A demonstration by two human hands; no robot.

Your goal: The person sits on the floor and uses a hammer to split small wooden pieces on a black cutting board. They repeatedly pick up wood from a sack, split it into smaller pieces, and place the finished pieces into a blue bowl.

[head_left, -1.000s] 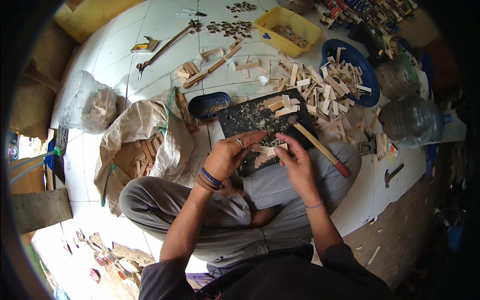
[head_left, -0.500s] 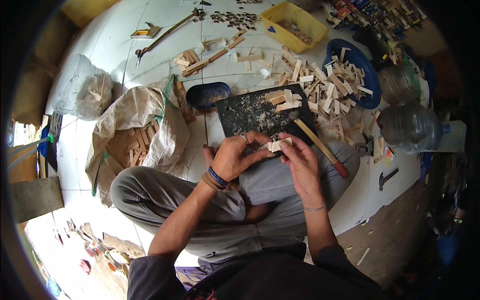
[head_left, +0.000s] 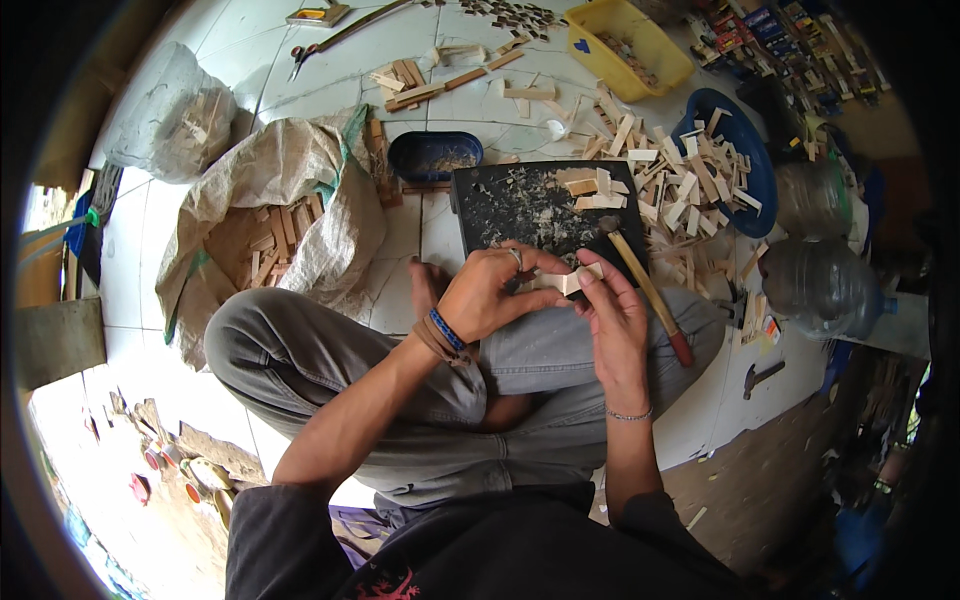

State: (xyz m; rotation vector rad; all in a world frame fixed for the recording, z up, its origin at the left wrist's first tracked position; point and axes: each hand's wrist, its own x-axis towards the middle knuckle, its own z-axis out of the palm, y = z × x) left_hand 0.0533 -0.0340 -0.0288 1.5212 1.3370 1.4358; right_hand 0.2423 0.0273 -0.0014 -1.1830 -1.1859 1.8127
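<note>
left hand (head_left: 490, 295) and right hand (head_left: 615, 320): fingers of both pinch a small pale wood piece (head_left: 572, 281) over the lap | dark board (head_left: 540, 205) at 12 o'clock | advice: grip its ends firmly, keep fingertips off the edge worked.

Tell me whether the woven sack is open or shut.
Open: the woven sack gapes, showing wood pieces inside.

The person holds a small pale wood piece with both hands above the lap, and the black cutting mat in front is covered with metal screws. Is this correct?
Not quite. The head view shows the black cutting mat strewn with wood shavings and pale offcuts, not metal screws. The rest stands: the left hand and right hand hold the small pale wood piece above the lap.
</note>
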